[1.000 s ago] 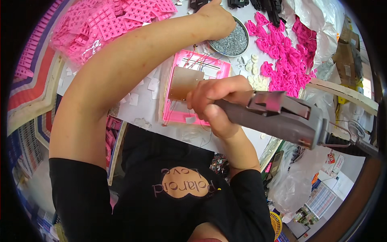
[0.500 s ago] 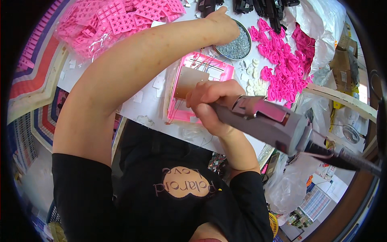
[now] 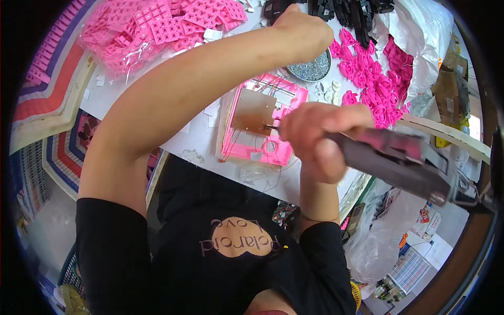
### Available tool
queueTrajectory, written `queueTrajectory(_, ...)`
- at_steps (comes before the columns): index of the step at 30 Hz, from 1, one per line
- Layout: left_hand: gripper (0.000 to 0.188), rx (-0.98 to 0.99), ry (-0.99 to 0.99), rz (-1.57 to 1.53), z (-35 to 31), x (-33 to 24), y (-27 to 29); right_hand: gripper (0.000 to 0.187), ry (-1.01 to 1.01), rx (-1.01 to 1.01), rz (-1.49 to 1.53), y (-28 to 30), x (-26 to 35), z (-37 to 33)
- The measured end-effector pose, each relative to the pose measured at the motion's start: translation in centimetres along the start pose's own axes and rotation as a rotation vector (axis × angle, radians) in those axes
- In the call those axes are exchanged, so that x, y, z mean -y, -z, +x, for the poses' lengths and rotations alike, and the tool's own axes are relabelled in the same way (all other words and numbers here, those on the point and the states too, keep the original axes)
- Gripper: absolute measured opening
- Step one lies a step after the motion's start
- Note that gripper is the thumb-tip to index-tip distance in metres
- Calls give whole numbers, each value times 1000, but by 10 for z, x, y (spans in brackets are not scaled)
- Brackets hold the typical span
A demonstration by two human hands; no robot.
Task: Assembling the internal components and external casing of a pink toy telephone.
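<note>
My right hand [image 3: 325,136] is wrapped round a dark grey electric screwdriver [image 3: 394,168], slightly smeared by motion. The screwdriver's bit points left and reaches the right edge of a brown circuit board [image 3: 254,110]; whether it touches cannot be told. The board lies in a pink plastic casing [image 3: 283,152] with thin wires running across it. My left arm stretches over the table, and my left hand [image 3: 307,34] is over the far rim of a round dish of small metal screws [image 3: 312,68], close to black plastic parts [image 3: 362,26]. The left fingers are mostly hidden behind the hand.
A clear bag of pink keypad pieces [image 3: 152,31] lies at the far left. Pink loop-shaped parts [image 3: 373,84] spread beside a white plastic bag [image 3: 420,47] at the right. Small white round parts [image 3: 331,94] sit near the dish. Paper scraps lie around the casing.
My left hand has shifted right and away from the middle of the dish. My right hand has drawn the screwdriver back to the right, uncovering more of the circuit board and the bit.
</note>
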State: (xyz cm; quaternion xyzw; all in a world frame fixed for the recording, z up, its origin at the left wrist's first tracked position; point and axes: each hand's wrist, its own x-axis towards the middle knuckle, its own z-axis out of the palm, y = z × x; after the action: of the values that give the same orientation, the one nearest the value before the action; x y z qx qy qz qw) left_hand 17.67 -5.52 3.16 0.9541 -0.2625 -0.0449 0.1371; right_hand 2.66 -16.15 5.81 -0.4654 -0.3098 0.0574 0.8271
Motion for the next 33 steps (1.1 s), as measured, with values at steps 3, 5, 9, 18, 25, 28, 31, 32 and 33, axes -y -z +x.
queueTrajectory(3,14,-290,-125,-286,-72,-2,7,32,92,6,-12,6,21,3)
queueTrajectory(5,11,-317,-185,-507,-130,-3,6,32,97,-37,48,4,30,-1)
queueTrajectory(9,7,-306,-79,-722,-205,-18,-30,29,43,-30,148,-5,24,-2)
queueTrajectory(18,12,-420,-20,-725,-223,-21,-41,23,-100,-5,102,-22,11,-3)
queueTrajectory(25,18,-552,6,-468,-217,-15,-43,23,-42,6,-69,-22,-14,10)
queueTrajectory(28,19,-543,-11,-442,-219,-11,-42,25,-92,4,-86,-24,-11,10)
queueTrajectory(31,19,-531,-17,-404,-220,-10,-41,25,-99,9,-100,-24,-12,11)
queueTrajectory(32,20,-523,-16,-384,-220,-10,-39,26,-82,5,-107,-23,-14,11)
queueTrajectory(33,20,-514,-16,-363,-220,-10,-37,26,-66,0,-114,-23,-16,11)
